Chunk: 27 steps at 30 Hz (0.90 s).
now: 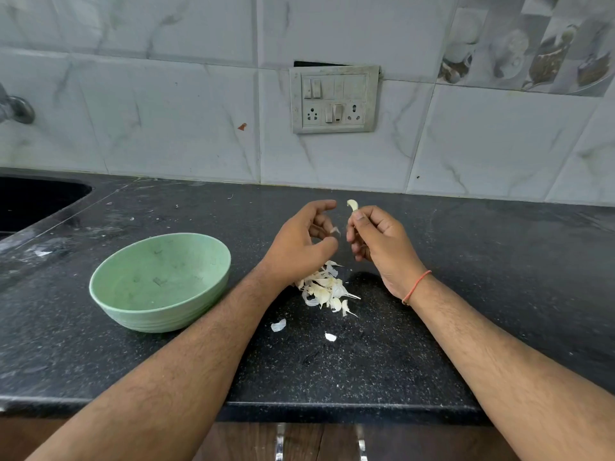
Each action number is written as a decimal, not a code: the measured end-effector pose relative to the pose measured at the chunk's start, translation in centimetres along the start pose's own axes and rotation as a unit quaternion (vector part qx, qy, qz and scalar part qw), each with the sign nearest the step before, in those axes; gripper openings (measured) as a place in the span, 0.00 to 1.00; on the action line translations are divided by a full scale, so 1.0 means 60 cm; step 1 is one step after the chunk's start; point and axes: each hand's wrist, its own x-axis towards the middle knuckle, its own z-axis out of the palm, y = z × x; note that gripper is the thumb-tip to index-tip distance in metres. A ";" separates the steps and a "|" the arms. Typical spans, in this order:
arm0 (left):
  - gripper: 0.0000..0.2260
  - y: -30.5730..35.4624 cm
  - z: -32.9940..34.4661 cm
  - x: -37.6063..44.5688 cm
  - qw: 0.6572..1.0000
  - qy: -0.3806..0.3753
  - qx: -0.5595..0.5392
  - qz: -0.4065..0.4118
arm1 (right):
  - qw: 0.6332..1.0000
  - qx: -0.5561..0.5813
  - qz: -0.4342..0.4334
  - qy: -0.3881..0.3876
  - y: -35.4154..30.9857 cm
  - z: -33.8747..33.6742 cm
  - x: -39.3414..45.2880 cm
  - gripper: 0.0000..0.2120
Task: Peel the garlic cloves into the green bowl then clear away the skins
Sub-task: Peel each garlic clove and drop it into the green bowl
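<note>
My right hand (379,241) pinches a pale garlic clove (352,205) between thumb and forefinger, its tip sticking up above the fingers. Just to its left, my left hand (299,247) hovers with curled fingers and a small flake of skin (334,231) at the fingertips. Below both hands lies a pile of garlic cloves and papery skins (324,289) on the black counter. The green bowl (159,281) stands to the left of the pile and shows no cloves inside.
Two loose skin pieces (279,325) lie in front of the pile. A dark sink (33,197) is set into the counter at the far left, with a tap above it. A switch panel (334,98) sits on the tiled wall. The counter's front edge (332,409) is near my forearms.
</note>
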 end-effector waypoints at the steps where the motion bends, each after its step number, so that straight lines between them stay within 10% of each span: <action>1: 0.25 0.001 -0.001 0.000 1.000 0.016 -0.015 -0.008 | 1.000 0.001 0.004 -0.013 -0.001 0.001 -0.002 0.09; 10: 0.06 0.002 -0.001 0.006 0.989 0.068 -0.118 -0.050 | 0.995 -0.051 0.014 -0.088 0.001 0.014 -0.006 0.10; 27: 0.12 0.004 -0.005 0.007 0.969 0.056 -0.224 -0.087 | 0.985 -0.161 -0.061 -0.013 0.001 0.009 -0.006 0.08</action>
